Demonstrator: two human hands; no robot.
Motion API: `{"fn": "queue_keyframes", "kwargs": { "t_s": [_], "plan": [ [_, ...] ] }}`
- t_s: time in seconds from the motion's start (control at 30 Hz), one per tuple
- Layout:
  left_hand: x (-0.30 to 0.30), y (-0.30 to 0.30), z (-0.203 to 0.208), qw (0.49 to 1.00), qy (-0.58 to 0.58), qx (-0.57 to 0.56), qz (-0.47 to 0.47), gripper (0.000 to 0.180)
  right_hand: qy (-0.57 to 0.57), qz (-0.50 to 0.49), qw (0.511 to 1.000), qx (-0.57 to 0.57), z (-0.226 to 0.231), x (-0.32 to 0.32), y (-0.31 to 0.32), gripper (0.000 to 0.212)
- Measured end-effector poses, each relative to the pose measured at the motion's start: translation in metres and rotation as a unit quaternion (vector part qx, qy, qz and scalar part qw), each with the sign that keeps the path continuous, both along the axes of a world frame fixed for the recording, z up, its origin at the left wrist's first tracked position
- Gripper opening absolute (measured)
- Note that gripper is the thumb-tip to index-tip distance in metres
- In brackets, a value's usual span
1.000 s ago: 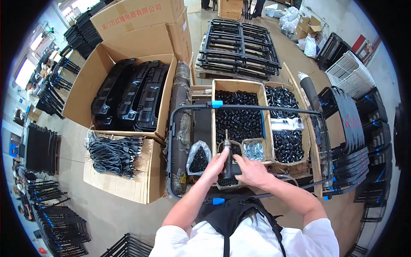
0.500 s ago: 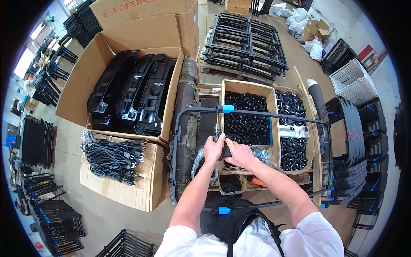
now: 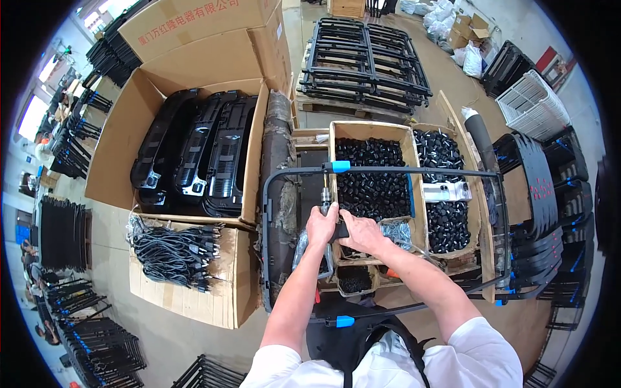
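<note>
A power drill (image 3: 325, 196) points away from me, its metal chuck and thin bit at the far rail of a black tubular frame (image 3: 446, 172). The bit meets that rail just left of a blue clip (image 3: 340, 167). My left hand (image 3: 320, 225) is closed round the drill's body, thumb along the top. My right hand (image 3: 362, 233) wraps the dark grip from the right side. Both hands hide much of the drill. The frame lies across wooden bins and a wrapped roller, with another blue clip (image 3: 345, 321) on its near rail.
Beneath the frame are a bin of black caps (image 3: 372, 194), black feet with studs (image 3: 438, 150) and a small box of screws (image 3: 354, 280). Left stand a carton (image 3: 113, 155) of black panels and a bundle of power cords (image 3: 171, 255). Stacked frames (image 3: 365, 61) lie beyond.
The view has shifted slightly, so the carton and cords appear a little lower. Both hands keep their hold on the drill, with its bit still at the far rail.
</note>
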State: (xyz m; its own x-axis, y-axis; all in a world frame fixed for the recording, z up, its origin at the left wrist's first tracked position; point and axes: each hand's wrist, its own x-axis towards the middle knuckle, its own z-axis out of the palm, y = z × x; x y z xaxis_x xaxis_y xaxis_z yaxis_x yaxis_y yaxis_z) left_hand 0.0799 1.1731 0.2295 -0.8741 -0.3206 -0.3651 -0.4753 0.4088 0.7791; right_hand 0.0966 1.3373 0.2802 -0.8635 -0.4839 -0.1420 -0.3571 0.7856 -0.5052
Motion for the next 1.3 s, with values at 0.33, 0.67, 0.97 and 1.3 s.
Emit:
{"fn": "queue_keyframes", "kwargs": {
  "t_s": [0.33, 0.67, 0.97, 1.3],
  "plan": [
    [-0.002, 0.001, 0.015, 0.994, -0.053, -0.063, -0.065, 0.076, -0.030, -0.004, 0.999, -0.034, -0.016, -0.007, 0.007, 0.096],
    [-0.010, 0.009, 0.021, 0.993, -0.051, -0.094, -0.053, 0.075, -0.053, -0.021, 0.998, -0.032, -0.007, -0.013, 0.009, 0.101],
    [-0.012, 0.008, 0.018, 0.992, -0.054, -0.101, -0.061, 0.076, -0.010, -0.031, 0.998, -0.060, -0.010, -0.002, -0.004, 0.053],
    [0.000, 0.010, 0.019, 0.994, -0.030, -0.098, -0.036, 0.074, -0.015, -0.042, 0.997, -0.064, -0.010, 0.007, -0.004, 0.055]
  ]
}}
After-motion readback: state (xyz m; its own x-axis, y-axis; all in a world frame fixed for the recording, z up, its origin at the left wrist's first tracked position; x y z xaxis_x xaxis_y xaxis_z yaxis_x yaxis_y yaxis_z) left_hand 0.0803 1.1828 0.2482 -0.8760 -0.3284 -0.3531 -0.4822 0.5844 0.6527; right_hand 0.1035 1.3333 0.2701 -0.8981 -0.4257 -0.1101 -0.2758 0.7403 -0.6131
